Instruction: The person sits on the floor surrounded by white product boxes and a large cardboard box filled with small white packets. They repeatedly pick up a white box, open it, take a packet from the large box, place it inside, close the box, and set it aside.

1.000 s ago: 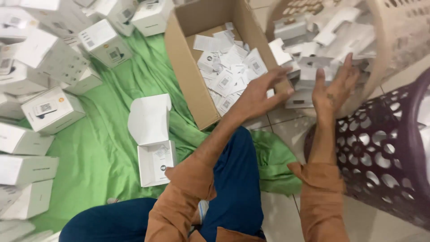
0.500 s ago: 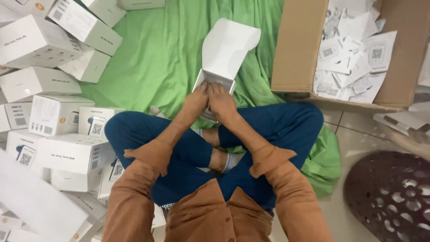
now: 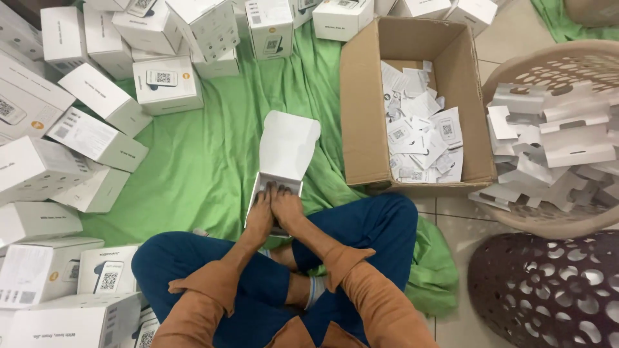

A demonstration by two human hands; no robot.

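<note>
An open white box [image 3: 282, 169] lies on the green cloth [image 3: 206, 161] in front of the person, its lid flap tipped away; the left hand [image 3: 259, 212] and right hand [image 3: 287, 207] press side by side into its near end. Closed white cartons [image 3: 97, 96] with small square code labels lie scattered and stacked along the cloth's left and far edges. To the right stands an open brown cardboard box [image 3: 361, 109] holding a loose heap of white slips [image 3: 419, 135], some bearing code squares. Further right, a beige perforated basket [image 3: 548, 64] is piled with white folded card inserts [image 3: 554, 142].
</note>
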